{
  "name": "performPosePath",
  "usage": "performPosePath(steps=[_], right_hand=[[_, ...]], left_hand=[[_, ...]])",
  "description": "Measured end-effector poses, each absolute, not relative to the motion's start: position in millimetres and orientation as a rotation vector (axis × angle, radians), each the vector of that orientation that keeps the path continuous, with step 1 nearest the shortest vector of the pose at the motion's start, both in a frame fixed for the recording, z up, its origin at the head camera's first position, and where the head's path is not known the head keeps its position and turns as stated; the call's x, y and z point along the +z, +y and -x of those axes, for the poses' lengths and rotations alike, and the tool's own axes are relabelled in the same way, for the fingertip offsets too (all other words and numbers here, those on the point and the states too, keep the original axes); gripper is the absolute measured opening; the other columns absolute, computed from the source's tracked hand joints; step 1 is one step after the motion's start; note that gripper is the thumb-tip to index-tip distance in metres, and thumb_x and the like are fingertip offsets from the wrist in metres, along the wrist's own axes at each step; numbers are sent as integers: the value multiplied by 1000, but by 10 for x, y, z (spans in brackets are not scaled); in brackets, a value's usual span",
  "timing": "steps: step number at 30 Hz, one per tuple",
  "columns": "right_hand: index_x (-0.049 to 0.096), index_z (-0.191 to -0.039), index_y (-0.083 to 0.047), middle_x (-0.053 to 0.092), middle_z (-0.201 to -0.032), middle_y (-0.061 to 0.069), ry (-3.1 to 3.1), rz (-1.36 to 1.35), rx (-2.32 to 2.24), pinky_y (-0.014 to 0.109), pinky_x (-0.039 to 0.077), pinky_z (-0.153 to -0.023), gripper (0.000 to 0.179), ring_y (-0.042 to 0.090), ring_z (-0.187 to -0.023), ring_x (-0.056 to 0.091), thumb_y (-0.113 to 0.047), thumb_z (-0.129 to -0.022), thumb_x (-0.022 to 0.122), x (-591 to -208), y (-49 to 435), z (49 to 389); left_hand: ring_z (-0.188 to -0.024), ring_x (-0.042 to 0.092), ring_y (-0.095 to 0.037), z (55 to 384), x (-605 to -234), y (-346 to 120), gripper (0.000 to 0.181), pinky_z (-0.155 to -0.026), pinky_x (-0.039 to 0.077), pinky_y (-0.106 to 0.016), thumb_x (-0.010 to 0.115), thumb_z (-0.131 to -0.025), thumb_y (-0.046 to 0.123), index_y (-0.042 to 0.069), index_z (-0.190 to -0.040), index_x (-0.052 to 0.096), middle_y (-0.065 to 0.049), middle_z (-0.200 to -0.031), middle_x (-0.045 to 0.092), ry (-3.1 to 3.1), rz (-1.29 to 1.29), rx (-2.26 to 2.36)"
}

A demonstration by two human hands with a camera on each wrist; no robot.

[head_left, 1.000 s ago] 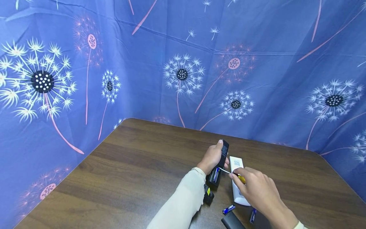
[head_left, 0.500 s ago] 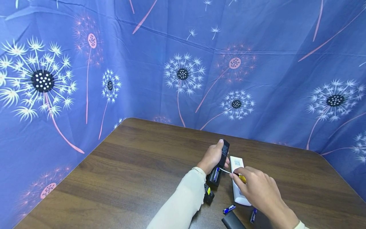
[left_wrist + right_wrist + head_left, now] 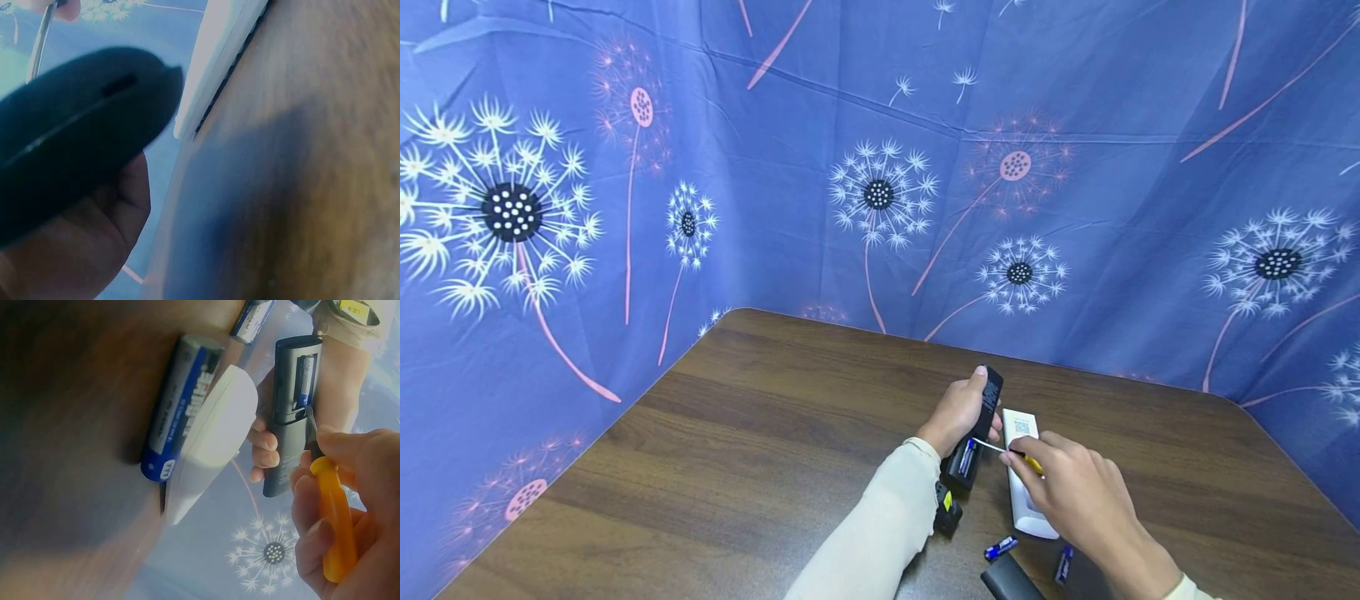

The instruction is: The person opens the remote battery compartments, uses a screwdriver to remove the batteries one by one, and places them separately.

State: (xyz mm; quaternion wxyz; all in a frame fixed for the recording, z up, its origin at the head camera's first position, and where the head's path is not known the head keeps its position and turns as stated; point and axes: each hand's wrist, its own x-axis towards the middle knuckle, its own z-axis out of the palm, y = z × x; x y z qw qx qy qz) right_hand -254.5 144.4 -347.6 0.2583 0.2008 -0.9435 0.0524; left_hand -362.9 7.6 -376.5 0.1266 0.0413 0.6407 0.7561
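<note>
My left hand [image 3: 957, 414] grips a black remote control [image 3: 991, 397], its thumb along the remote's side and its fingers curled beneath. The remote's battery compartment faces up, and a blue battery [image 3: 305, 381] lies inside. In my right hand [image 3: 1078, 492] is a screwdriver with a yellow handle [image 3: 336, 531], pinched between thumb and fingers. Its thin metal shaft [image 3: 990, 446] reaches left to the compartment, with the tip at one end of the battery. Whether the tip touches the battery or the compartment edge, I cannot tell. The left wrist view shows mostly the remote's dark end [image 3: 94, 119], blurred.
A white remote-like object [image 3: 1021, 500] lies on the wooden table [image 3: 737, 467], partly under my right hand. Nearer me are one loose blue AAA battery [image 3: 1001, 548], another battery [image 3: 1063, 565] and a dark cover-like piece [image 3: 1011, 579]. A patterned blue cloth [image 3: 775, 208] hangs behind the table.
Almost nothing differs. The right fingers and screwdriver handle have shifted very slightly; the tip stays at the battery compartment, and the left hand keeps its hold on the remote.
</note>
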Motion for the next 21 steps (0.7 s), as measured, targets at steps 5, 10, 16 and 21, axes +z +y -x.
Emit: performPosePath(steps=[5,10,16,21], right_hand=[[71,-82,-25,38,-62,-15,-2551,-552,123,26,26,-39,10,2,-47,32,-28,-88,78,-3463,1440,2560],[70,-82,-25,42,-63,-16,-2575,-569,153,25,29,-41,10,0,-49,34,-26,-89,78,-3454,1436,2576],[70,-80,-24,50,-65,-18,-2530,-641,191,23,32,-44,12,-3,-51,37,-24,-86,81,-3462,1440,2607],[65,-76,-27,47,-64,-20,-2532,-677,198,23,30,-44,18,-2,-52,36,-26,-85,81,-3463,1455,2637]], left_hand=[[-44,55,-14,3626,-3753,66,65,-45,48,-24,31,-108,48,-8,-102,63,-9,-62,60,1862,-114,2193],[-44,55,-14,3628,-3753,65,65,-45,47,-24,30,-108,49,-7,-104,63,-8,-62,59,1874,-114,2188],[-43,55,-14,3626,-3755,69,65,-43,47,-24,32,-108,48,-9,-102,63,-9,-61,59,1859,-76,2197],[-44,55,-15,3627,-3764,63,66,-43,49,-25,33,-107,48,-10,-102,63,-11,-62,59,1839,-83,2197]])
